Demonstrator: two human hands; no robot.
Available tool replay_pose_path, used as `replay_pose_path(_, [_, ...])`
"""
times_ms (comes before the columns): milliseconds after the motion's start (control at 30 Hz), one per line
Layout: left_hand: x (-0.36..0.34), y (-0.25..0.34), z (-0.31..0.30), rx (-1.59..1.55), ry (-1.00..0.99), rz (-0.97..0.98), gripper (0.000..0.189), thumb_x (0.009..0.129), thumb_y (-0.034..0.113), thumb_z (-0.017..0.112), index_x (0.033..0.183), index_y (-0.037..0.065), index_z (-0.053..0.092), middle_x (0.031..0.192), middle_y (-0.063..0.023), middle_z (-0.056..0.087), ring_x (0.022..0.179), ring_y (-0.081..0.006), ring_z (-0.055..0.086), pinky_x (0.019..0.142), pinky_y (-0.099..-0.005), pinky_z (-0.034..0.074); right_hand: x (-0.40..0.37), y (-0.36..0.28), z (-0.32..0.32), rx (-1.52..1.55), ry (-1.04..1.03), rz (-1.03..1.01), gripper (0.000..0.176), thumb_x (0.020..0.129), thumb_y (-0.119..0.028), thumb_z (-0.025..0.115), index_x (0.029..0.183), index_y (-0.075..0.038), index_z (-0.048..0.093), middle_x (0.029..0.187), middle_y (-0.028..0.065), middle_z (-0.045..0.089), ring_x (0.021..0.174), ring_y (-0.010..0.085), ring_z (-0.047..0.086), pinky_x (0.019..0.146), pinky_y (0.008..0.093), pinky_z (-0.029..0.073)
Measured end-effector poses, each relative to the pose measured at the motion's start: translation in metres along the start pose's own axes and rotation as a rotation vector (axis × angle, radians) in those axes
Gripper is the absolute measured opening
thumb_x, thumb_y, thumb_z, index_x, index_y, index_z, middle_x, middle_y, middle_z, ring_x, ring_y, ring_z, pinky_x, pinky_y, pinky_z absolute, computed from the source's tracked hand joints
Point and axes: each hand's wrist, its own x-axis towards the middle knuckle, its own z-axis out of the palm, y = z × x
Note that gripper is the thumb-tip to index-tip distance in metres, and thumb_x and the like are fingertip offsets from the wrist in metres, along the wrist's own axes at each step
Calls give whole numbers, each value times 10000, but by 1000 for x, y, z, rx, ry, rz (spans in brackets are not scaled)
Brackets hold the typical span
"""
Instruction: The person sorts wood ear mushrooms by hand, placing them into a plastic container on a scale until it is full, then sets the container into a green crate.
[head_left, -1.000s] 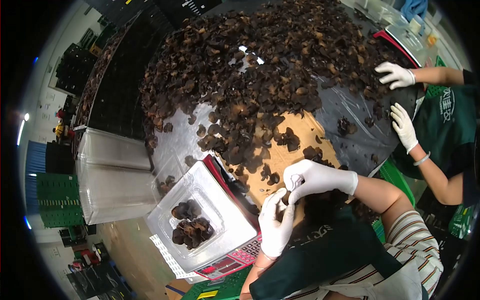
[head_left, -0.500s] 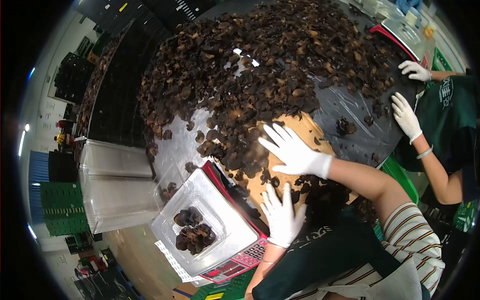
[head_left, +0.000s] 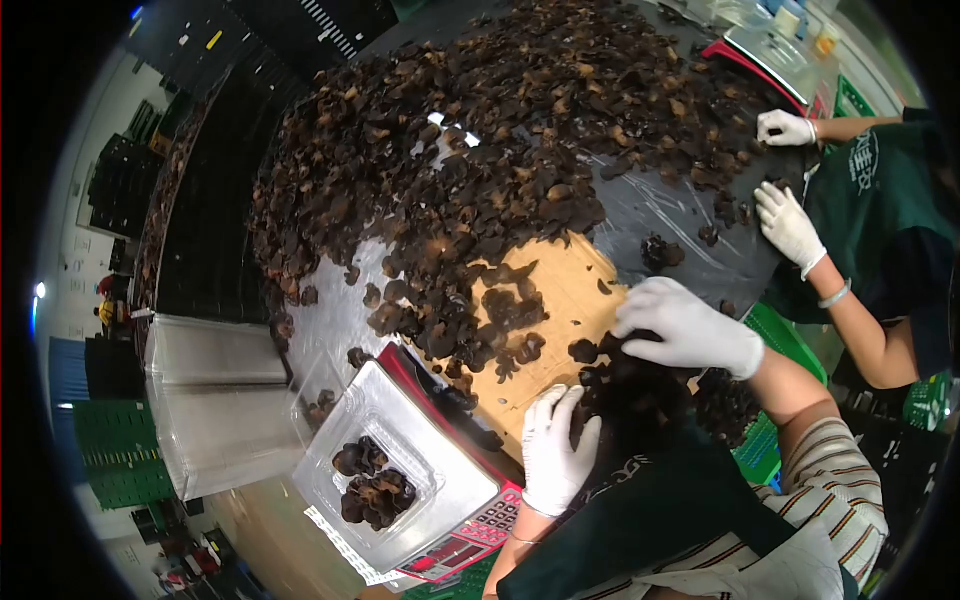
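Note:
My left hand (head_left: pixel 558 450), in a white glove, rests at the near edge of a brown cardboard sheet (head_left: pixel 520 390), thumb apart from the fingers and nothing in it. Farther right, my right hand (head_left: pixel 685 328), also gloved, is over the right end of the cardboard, beside dark wood ear mushrooms (head_left: pixel 640 390). Its fingers are bent, the thumb is apart, and no held piece shows. A few wood ears (head_left: pixel 515 308) lie on the cardboard. Left of my left hand stands a scale (head_left: pixel 440 480) with a clear plastic tray (head_left: pixel 420 460) holding wood ear clumps (head_left: pixel 378 495).
A large heap of wood ears (head_left: pixel 480 130) covers the far table. Stacked clear trays (head_left: pixel 220 400) stand at left, by a black crate (head_left: pixel 215 210). At right, a co-worker's gloved hands (head_left: pixel 790 225) are at the table edge, near another scale (head_left: pixel 765 65). A green crate (head_left: pixel 785 345) is below.
My right hand has drawn back rightward from the cardboard's middle, its spread fingers now bent. My left hand has shifted slightly down, its fingers closer together. The view has turned a little.

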Motion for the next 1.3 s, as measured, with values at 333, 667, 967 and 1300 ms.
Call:
replay_pose_path(333, [-7, -12, -1, -120, 66, -165, 577, 815, 119, 694, 1334, -3, 475, 1260, -212, 504, 1148, -356, 508, 1016, -405, 396, 108, 9, 76, 174, 249, -279, 213, 863, -86, 602, 1065, -43, 654, 932, 118, 657, 815, 270, 641, 758, 342, 507])
replay_pose_path(667, [1, -13, 5, -1024, 247, -449, 518, 875, -67, 596, 1352, 17, 410, 1184, -76, 532, 1032, -139, 533, 940, -276, 449, 60, -31, 45, 1269, -236, 307, 242, 893, -80, 604, 1101, 43, 609, 850, 75, 662, 677, 112, 644, 594, 236, 533])
replay_pose_path(967, [-2, -11, 0, -937, 123, -547, 337, 877, -34, 599, 1200, 47, 549, 720, 61, 474, 617, -17, 409, 551, -173, 331, 135, 2, 81, 82, 265, -278, 317, 849, -65, 579, 1165, -88, 583, 1096, 115, 590, 816, 259, 627, 698, 336, 518])
replay_pose_path(1300, [-12, -25, 19, -1074, 118, -504, 464, 893, -86, 545, 1331, 18, 435, 1166, -57, 546, 1063, -98, 517, 966, -242, 407, 74, -13, 52, 244, -48, -153, 266, 803, -259, 687, 997, -95, 607, 865, 121, 673, 789, 317, 660, 701, 385, 514])
